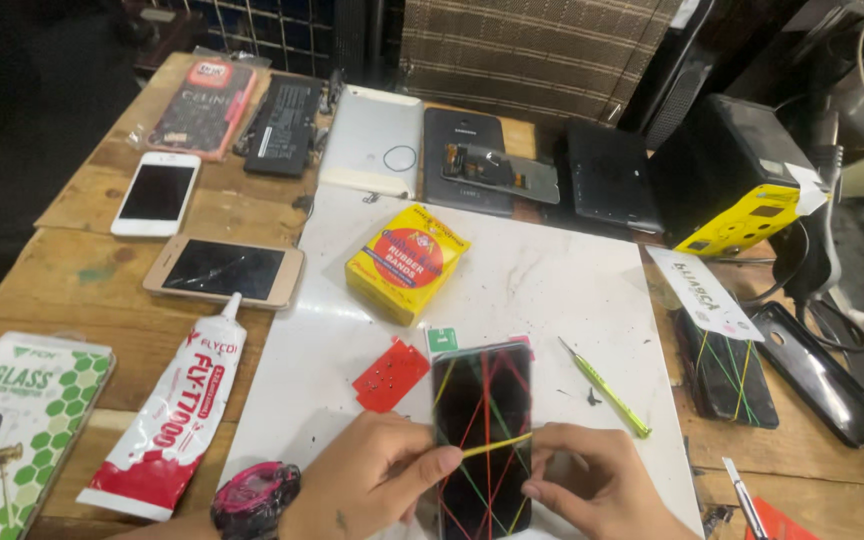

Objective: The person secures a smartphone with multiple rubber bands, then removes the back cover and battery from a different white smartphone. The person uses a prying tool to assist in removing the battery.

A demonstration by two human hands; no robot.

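A black phone (482,400) lies on the white work mat (552,290), crossed by several red, yellow and green rubber bands. My left hand (377,475) and my right hand (592,485) flank its lower half. Between their fingertips a yellow rubber band (497,445) is stretched across the screen. A watch with a pink and black case (255,498) is on my left wrist. Right beside the phone's upper left corner lies a red plastic piece (390,376).
A yellow box of rubber bands (407,262) and a green screwdriver (604,387) lie on the mat. A glue tube (177,415), a screen-protector box (12,420) and two phones (222,270) (156,192) sit left. Another banded phone (727,375), a black case (817,370) and tablets lie right and behind.
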